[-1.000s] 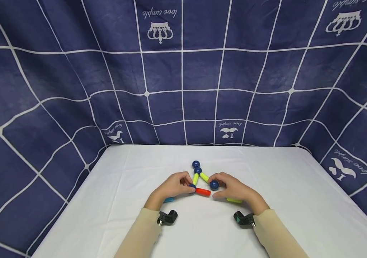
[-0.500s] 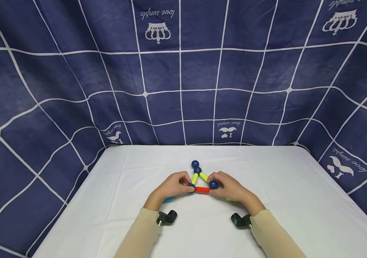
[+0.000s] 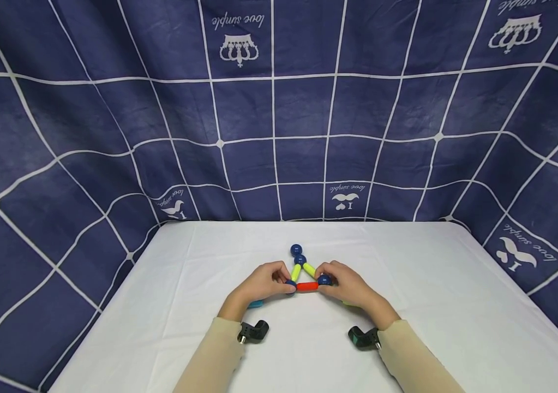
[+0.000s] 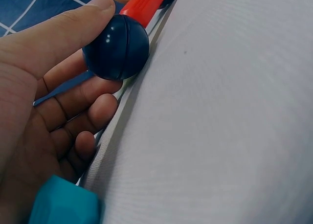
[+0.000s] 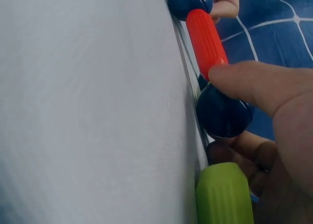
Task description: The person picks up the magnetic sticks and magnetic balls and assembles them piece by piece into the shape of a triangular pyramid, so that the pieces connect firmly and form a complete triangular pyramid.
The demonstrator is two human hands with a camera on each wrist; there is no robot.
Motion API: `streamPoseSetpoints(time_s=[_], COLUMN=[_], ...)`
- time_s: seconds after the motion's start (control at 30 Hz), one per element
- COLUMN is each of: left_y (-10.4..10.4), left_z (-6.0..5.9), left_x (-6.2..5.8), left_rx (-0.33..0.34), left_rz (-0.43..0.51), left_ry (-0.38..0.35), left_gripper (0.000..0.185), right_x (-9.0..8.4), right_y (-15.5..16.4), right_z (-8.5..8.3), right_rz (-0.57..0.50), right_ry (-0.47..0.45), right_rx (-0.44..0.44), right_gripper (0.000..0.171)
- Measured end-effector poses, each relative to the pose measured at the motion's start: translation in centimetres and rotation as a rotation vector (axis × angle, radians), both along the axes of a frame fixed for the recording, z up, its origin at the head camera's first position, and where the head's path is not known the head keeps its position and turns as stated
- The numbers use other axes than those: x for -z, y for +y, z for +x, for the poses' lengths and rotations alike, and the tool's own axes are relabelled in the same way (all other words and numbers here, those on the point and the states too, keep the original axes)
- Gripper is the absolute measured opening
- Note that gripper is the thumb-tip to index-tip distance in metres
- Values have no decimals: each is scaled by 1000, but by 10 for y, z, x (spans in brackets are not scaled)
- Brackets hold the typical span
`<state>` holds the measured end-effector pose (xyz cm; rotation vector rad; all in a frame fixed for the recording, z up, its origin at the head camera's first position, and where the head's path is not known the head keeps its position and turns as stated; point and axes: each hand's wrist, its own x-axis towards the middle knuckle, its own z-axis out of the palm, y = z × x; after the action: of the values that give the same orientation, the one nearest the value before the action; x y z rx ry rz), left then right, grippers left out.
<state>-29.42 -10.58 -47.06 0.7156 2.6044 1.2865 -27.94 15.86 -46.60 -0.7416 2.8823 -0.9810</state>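
A triangle of toy rods and balls lies on the white table (image 3: 200, 344). My left hand (image 3: 264, 283) pinches the blue ball (image 4: 117, 48) at its near left corner, thumb on top. At the near right corner, the fingers of my right hand (image 3: 351, 285) curl round another blue ball (image 5: 224, 111), and the thumb presses the end of the red rod (image 3: 307, 286). That rod spans the two balls. Two yellow-green rods, a left one (image 3: 296, 272) and a right one (image 3: 310, 270), run to a far blue ball (image 3: 300, 260). One more blue ball (image 3: 296, 250) touches it from behind.
A teal rod (image 4: 66, 204) lies by my left palm, partly hidden in the head view. Beside my right palm is a loose yellow-green rod (image 5: 225, 194). A dark blue checked curtain (image 3: 303, 109) surrounds the table's back and sides.
My right hand has moved slightly left. The red rod's right end, earlier apart from the right ball, has swung back and now meets it. My left hand keeps its hold.
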Motion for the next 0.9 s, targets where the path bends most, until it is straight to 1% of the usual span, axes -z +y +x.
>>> streamPoseSetpoints(time_s=[0.23, 0.33, 0.47, 0.53, 0.73, 0.9], left_y=[0, -1, -1, -1, 0, -1], left_z=[0, 0, 0, 0, 1, 2], left_x=[-1, 0, 1, 1, 0, 0], left_rx=[-1, -2, -1, -3, -4, -5], left_rz=[-1, -3, -6, -6, -1, -9], left_ry=[-11, -17, -16, -17, -21, -17], left_gripper=[24, 24, 24, 24, 24, 24], right_x=[1, 1, 1, -1, -9, -20], right_y=[-4, -5, -6, -5, 4, 21], right_z=[1, 1, 0, 0, 0, 2], right_rz=[19, 27, 36, 31, 14, 47], right_ry=[50, 45, 10, -10, -95, -171], right_rx=[24, 38, 61, 59, 15, -19], right_gripper=[23, 24, 28, 31, 35, 43])
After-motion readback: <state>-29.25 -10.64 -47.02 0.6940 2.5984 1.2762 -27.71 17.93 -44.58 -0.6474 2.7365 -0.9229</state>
